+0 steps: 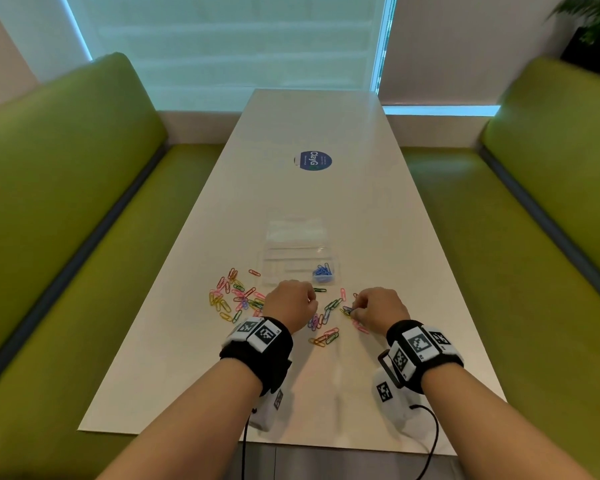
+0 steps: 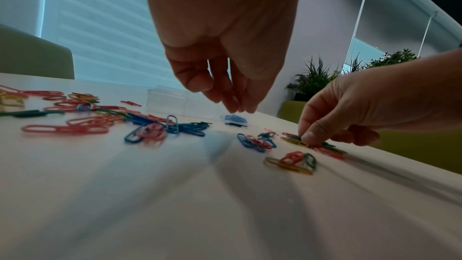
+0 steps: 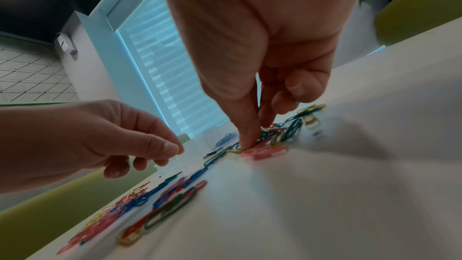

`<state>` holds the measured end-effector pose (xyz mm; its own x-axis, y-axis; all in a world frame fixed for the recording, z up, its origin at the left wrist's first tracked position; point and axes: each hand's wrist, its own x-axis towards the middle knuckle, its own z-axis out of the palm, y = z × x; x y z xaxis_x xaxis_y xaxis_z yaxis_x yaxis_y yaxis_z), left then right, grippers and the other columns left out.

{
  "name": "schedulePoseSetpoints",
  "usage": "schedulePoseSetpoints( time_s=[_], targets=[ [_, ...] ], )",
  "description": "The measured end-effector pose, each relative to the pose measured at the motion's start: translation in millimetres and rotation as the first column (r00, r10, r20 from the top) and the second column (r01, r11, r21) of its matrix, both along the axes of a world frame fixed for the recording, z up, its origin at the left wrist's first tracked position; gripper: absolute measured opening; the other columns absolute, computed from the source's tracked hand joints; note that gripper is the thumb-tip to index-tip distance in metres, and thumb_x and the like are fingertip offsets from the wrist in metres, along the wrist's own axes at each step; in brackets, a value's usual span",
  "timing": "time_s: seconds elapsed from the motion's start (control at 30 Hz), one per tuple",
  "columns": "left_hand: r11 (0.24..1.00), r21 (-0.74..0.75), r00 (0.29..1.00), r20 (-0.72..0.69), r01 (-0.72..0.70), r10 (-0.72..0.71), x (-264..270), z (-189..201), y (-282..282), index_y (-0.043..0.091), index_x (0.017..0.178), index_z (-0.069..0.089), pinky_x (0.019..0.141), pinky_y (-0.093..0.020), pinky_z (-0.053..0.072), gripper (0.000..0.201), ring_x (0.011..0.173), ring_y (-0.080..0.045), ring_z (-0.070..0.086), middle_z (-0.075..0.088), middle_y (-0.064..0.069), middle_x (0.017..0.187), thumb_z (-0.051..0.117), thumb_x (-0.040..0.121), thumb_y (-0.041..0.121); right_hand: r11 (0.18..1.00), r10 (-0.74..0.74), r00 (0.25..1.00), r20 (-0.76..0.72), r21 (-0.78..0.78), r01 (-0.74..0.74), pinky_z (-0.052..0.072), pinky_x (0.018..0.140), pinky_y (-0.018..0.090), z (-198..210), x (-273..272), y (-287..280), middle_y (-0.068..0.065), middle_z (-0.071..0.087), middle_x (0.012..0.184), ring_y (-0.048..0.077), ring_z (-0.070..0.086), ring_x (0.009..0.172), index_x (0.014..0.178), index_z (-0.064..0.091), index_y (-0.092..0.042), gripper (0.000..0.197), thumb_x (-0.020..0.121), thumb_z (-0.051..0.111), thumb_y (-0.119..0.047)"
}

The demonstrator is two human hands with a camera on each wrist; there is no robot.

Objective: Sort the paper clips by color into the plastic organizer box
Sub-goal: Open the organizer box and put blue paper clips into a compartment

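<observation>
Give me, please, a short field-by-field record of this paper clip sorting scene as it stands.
surface: white table
organizer box: clear, lid open, beyond the hands
sorted: blue clips in the near right compartment; other compartments look empty
unsorted: mixed-colour clips loose on the table
left hand: fingertips gathered above the clips; whether it holds one, cannot tell
right hand: fingertips down on a clip cluster

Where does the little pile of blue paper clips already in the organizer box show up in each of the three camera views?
Head: blue clips in the box, centre, just beyond the hands.
Left wrist: blue clips, mid-frame, below the left hand's fingertips.
Right wrist: a blurred blue patch, left of the right hand's fingertips.
Shared landmark: the clear organizer box.
</observation>
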<state>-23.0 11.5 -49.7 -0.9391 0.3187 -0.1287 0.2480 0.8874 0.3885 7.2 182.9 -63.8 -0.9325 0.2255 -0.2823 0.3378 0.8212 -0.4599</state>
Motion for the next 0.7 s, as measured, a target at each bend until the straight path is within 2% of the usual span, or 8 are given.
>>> schedulePoseSetpoints(
  time_s=[0.13,0.27,0.5,0.63,0.7],
  targets=[
    [1.000,0.009,0.999,0.026,0.024,-0.024,3.9,-1.0,5.6,0.017,0.110,0.066,0.087,-0.033,0.051,0.024,0.105,-0.019,0.059,0.064,-0.003,0.113,0.052,0.092,0.027,1.000,0.002,1.000,-0.002,-0.019,-0.002,0.049,0.084,0.031,-1.9,2.3,1.9,0.004,0.069,0.104,0.020,0.061,0.099,0.090,0.071,-0.015,0.010,0.086,0.062,-0.017],
    [0.998,0.009,0.998,0.032,0.059,-0.060,7.2,-1.3,11.9,0.018,0.111,0.065,0.087,-0.033,0.048,0.025,0.108,-0.020,0.057,0.063,-0.003,0.115,0.052,0.091,0.025,0.999,0.000,1.000,-0.003,-0.039,0.000,0.049,0.086,0.033,-3.5,4.7,4.1,0.005,0.068,0.105,0.021,0.060,0.100,0.092,0.069,-0.014,0.012,0.088,0.059,-0.017],
    [0.990,0.086,0.994,0.018,0.110,-0.112,9.2,-0.1,23.2,0.023,0.122,0.060,0.088,-0.033,0.048,0.029,0.109,-0.017,0.058,0.064,0.000,0.115,0.054,0.093,0.027,0.996,-0.002,0.999,-0.051,-0.094,-0.003,0.049,0.087,0.034,2.2,5.7,4.2,0.002,0.067,0.103,0.020,0.060,0.095,0.095,0.066,-0.014,0.010,0.089,0.058,-0.017],
    [0.990,0.094,0.993,0.041,0.105,-0.110,6.6,-2.0,29.5,0.024,0.121,0.061,0.091,-0.034,0.049,0.028,0.109,-0.020,0.059,0.065,-0.001,0.118,0.053,0.094,0.023,0.994,0.053,0.998,-0.023,-0.090,-0.054,0.045,0.077,0.026,6.9,7.2,5.9,0.002,0.066,0.094,0.011,0.057,0.077,0.085,0.062,-0.018,0.006,0.088,0.058,-0.015],
    [0.992,0.068,0.992,0.059,0.108,-0.112,4.9,-4.5,31.4,0.025,0.121,0.061,0.093,-0.036,0.049,0.028,0.110,-0.021,0.059,0.062,-0.002,0.122,0.053,0.094,0.022,0.994,0.103,0.994,0.036,-0.045,-0.101,0.048,0.081,0.028,7.8,8.1,7.7,0.002,0.069,0.097,0.014,0.060,0.087,0.080,0.064,-0.020,0.008,0.085,0.062,-0.014]
  ],
)
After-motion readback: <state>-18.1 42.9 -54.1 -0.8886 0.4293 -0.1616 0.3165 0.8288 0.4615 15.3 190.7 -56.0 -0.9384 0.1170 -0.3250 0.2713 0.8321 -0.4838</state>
